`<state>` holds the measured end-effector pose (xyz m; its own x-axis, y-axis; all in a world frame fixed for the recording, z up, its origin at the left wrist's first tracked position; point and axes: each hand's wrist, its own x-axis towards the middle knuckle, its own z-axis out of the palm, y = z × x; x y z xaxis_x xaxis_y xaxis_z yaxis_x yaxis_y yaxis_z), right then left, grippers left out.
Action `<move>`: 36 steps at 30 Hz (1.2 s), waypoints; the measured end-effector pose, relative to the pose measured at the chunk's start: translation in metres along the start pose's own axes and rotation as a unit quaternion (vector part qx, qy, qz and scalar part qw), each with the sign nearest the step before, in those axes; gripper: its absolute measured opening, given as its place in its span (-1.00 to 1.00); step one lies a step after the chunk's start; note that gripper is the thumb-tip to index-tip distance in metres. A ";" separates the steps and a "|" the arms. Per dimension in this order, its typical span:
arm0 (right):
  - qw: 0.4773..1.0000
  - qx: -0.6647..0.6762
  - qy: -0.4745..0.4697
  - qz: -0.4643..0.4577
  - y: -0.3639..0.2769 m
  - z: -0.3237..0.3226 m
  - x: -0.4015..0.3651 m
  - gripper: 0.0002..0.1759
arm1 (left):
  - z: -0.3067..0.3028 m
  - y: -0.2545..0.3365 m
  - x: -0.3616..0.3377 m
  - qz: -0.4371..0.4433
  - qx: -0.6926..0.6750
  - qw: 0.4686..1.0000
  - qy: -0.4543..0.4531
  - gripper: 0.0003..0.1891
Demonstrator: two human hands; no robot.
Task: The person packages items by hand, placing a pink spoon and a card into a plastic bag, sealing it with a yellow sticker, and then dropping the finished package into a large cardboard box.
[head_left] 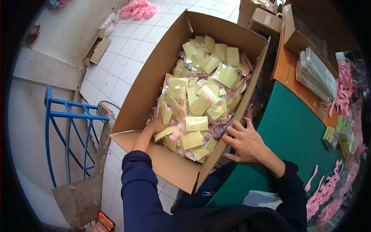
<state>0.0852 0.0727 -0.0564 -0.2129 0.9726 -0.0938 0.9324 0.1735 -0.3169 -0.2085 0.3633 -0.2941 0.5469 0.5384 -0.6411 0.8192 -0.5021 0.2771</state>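
A large open cardboard box (133,91) holds a heap of clear plastic packets (199,104) with pale yellow cards and pink pieces inside. My left hand (156,124) reaches in over the near left side, fingers stretched out against the packets; some fingertips are hidden among them. At the box's right edge is my right hand (247,143), its fingers apart and bent, the tips at the cardboard rim. No packet shows in either hand.
A green-topped table (266,135) stands right of the box, bearing pink straps (326,189), small card stacks (331,137) and plastic-wrapped sheets (317,75). A blue metal frame (71,115) is at left. Pink bundles (139,9) lie on the tiled floor.
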 end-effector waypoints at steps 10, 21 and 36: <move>1.000 0.024 -0.001 0.014 -0.004 0.000 0.004 -0.43 | -0.167 0.105 0.013 0.006 0.227 0.947 -0.226 -0.01; 1.000 0.003 0.004 0.004 0.001 0.001 0.000 -0.48 | -0.051 0.108 0.107 0.174 0.008 0.961 0.216 -0.11; 0.999 -0.029 -0.035 0.011 -0.003 -0.005 0.010 -0.49 | 0.026 0.240 0.026 0.409 0.122 0.868 0.253 -0.23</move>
<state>0.0820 0.0826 -0.0523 -0.2112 0.9631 -0.1670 0.9517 0.1637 -0.2598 -0.0019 0.2392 -0.2626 0.9847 0.1326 0.1128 0.0947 -0.9516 0.2925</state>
